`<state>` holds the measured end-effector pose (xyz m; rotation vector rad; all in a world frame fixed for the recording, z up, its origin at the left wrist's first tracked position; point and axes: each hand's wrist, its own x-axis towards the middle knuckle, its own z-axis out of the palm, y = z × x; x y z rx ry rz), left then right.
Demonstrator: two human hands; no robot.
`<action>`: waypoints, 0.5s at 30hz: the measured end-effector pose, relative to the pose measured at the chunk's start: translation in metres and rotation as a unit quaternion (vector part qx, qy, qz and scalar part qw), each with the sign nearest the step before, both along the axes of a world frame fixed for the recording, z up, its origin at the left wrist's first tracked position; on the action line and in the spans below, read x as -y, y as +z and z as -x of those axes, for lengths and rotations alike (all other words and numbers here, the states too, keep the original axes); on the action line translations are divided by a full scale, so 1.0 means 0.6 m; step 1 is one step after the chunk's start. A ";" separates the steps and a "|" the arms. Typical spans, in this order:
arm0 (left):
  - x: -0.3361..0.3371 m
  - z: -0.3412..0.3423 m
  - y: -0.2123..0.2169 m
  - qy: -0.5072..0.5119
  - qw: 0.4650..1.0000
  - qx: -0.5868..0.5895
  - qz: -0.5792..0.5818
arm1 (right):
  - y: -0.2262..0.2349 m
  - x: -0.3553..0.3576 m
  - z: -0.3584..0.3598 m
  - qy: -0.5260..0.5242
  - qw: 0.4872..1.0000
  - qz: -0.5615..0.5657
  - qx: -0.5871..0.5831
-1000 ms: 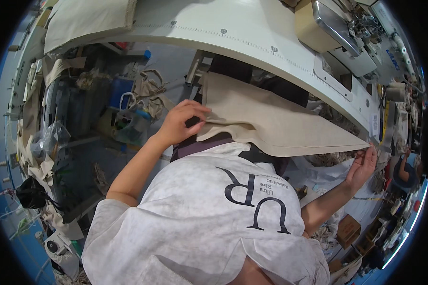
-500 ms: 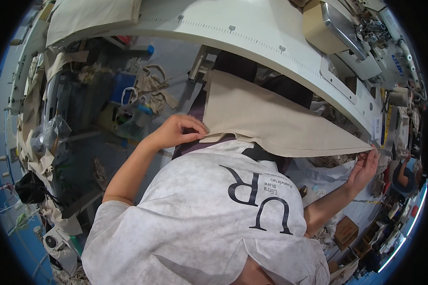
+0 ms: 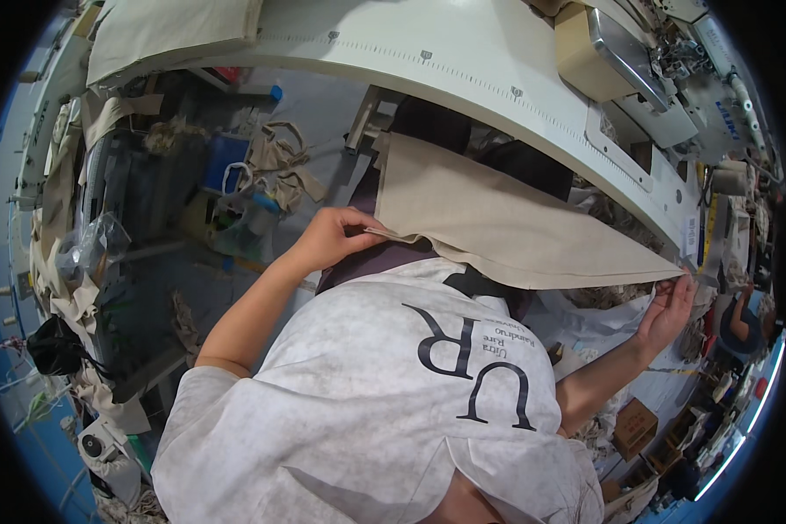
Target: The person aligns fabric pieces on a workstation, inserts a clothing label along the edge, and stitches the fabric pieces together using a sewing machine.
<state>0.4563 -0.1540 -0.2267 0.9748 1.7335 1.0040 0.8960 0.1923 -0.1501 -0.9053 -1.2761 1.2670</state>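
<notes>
While left hand (image 3: 330, 237) pinches beige cloth (image 3: 489, 210), right hand (image 3: 668, 311) holds pointed corner (image 3: 671, 273).

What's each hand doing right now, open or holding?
Left hand: closed, pinching the near left corner of the beige fabric panel.
Right hand: closed, pinching the panel's pointed right corner at the fingertips.

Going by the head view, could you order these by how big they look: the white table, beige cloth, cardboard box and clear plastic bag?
1. White table
2. Beige cloth
3. Cardboard box and clear plastic bag: too alike to rank surely
</notes>
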 end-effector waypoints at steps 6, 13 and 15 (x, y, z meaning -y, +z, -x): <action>-0.008 0.029 -0.011 0.112 0.988 0.058 -0.090 | -0.003 -0.012 0.009 -0.039 0.999 0.003 -0.001; -0.054 0.148 0.173 0.220 0.945 -0.131 -0.203 | 0.032 -0.025 0.021 -0.073 0.995 -0.059 0.025; -0.045 0.208 0.215 0.226 0.918 -0.148 -0.291 | 0.081 -0.008 0.085 -0.086 0.994 -0.054 0.035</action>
